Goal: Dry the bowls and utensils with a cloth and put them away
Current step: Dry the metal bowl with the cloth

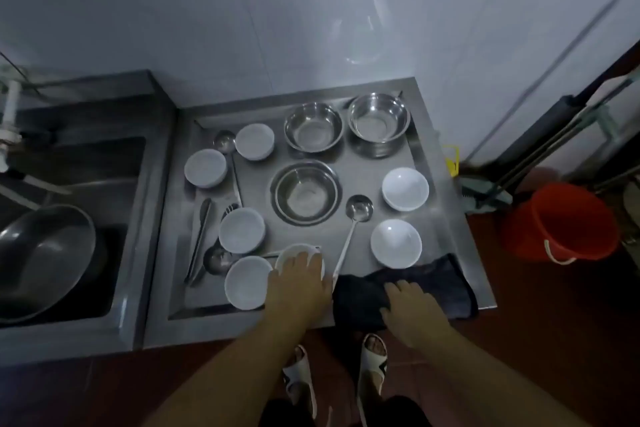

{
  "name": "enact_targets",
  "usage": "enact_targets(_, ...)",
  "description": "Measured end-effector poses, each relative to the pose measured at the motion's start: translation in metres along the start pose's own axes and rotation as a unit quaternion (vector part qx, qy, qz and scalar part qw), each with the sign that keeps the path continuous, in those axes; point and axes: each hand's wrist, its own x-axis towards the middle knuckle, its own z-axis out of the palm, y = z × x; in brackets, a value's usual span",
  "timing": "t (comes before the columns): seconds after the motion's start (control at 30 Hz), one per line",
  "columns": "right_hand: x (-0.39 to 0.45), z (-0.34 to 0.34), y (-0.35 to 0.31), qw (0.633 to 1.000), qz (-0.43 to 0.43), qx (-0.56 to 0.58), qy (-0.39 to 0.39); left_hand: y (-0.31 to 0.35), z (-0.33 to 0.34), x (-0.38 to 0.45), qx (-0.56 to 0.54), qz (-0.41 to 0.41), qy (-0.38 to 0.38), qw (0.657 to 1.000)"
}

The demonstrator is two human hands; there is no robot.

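Observation:
My left hand (298, 282) lies over a white bowl (294, 251) at the front of the steel draining counter (434, 163), its fingers curved over the top and the thumb on the bowl's left side. My right hand (412, 308) grips a dark cloth (440, 282) bunched on the counter's front right edge. Several more white bowls stand around, among them one (247, 282) just left of my left hand and one (396, 243) behind the cloth. Three steel bowls (304, 192) sit in the middle and at the back. A long ladle (358, 206) lies between my hands.
Tongs (199, 239) and smaller ladles (216, 260) lie along the counter's left side. To the left is a sink (86, 163) holding a large dark pan (45, 253). A red bucket (561, 222) and mop handles stand on the floor at the right. A wall rises behind the counter.

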Motion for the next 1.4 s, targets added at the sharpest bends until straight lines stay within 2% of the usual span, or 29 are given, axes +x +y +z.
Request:
enact_targets(0.23, 0.006, 0.028, 0.035, 1.000, -0.019, 0.006, 0.022, 0.003, 0.030, -0.006, 0.013, 0.014, -0.001, 1.000)
enact_targets(0.5, 0.024, 0.027, 0.052, 0.997, -0.051, -0.056, 0.019, -0.001, 0.049, -0.014, 0.018, 0.011, -0.014, 1.000)
enact_targets(0.63, 0.037, 0.012, 0.063, 1.000, -0.022, 0.019, 0.005, 0.006, 0.051, -0.018, 0.021, 0.009, -0.012, 1.000)
enact_targets(0.83, 0.039, 0.007, 0.073, 0.997, -0.050, -0.034, -0.038, 0.012, 0.050, -0.025, 0.003, 0.009, -0.009, 1.000)
enact_targets(0.97, 0.027, -0.002, 0.080, 0.994, -0.076, -0.084, 0.006, 0.018, 0.044, -0.022, 0.006, 0.008, 0.004, 1.000)
enact_targets(1.03, 0.020, -0.010, 0.084, 0.995, -0.090, -0.037, -0.024, 0.023, 0.037, -0.018, 0.010, 0.009, 0.010, 1.000)
enact_targets(1.1, 0.012, -0.022, 0.088, 0.991, -0.076, 0.085, -0.076, 0.029, 0.029, -0.014, 0.016, 0.011, 0.014, 1.000)
enact_targets(1.17, 0.002, -0.035, 0.094, 0.969, -0.054, 0.215, -0.111, 0.037, 0.021, -0.009, 0.017, 0.015, 0.014, 1.000)
enact_targets(1.23, -0.008, -0.048, 0.099, 0.928, 0.016, 0.352, -0.124, 0.046, 0.010, -0.001, 0.012, 0.024, 0.011, 1.000)
enact_targets(1.33, -0.018, -0.056, 0.109, 0.806, 0.148, 0.549, -0.164, 0.059, -0.008, 0.012, 0.011, 0.049, 0.016, 0.999)
enact_targets(1.4, -0.027, -0.059, 0.120, 0.744, 0.197, 0.613, -0.181, 0.067, -0.019, 0.022, 0.026, 0.066, 0.026, 0.997)
